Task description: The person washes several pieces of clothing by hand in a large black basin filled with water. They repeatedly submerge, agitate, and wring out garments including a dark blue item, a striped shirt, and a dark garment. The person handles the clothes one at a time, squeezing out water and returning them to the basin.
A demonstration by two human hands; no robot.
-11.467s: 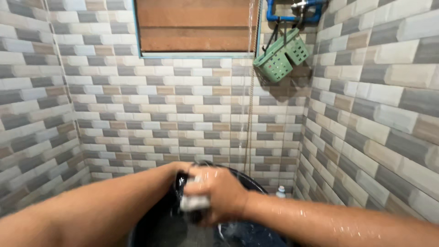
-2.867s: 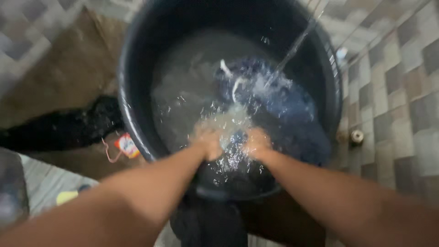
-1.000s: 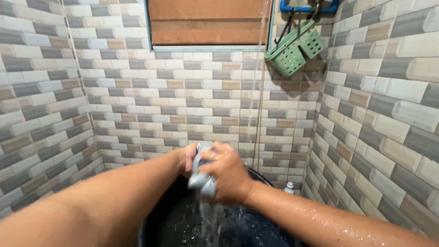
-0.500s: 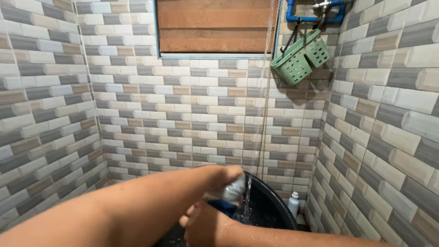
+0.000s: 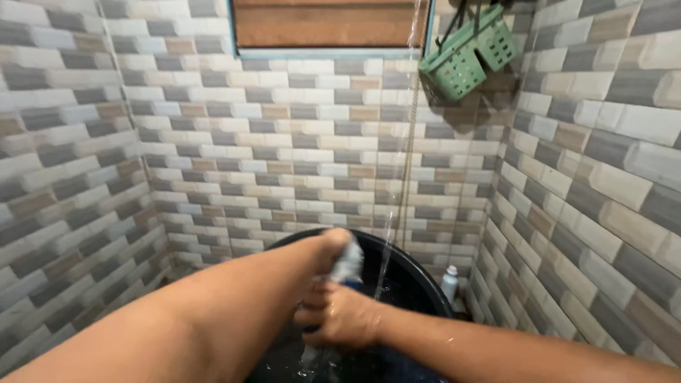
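My left hand (image 5: 332, 243) and my right hand (image 5: 340, 315) both grip a wet, pale blue-white cloth (image 5: 349, 261) twisted between them. The left hand is above, the right hand below. Water drips from the cloth into the large black tub (image 5: 415, 273) under my hands. A thin stream of water (image 5: 397, 177) falls from above into the tub, just right of the cloth. The tub's inside is mostly hidden by my arms.
Grey and beige tiled walls close in on three sides. A wooden window panel (image 5: 330, 23) sits high on the far wall. A green plastic basket (image 5: 464, 60) hangs in the right corner. A small white bottle (image 5: 449, 282) stands on the floor behind the tub.
My hands came up out of the tub's water with the cloth and are wringing it. In the last half second the right hand slid lower under the left.
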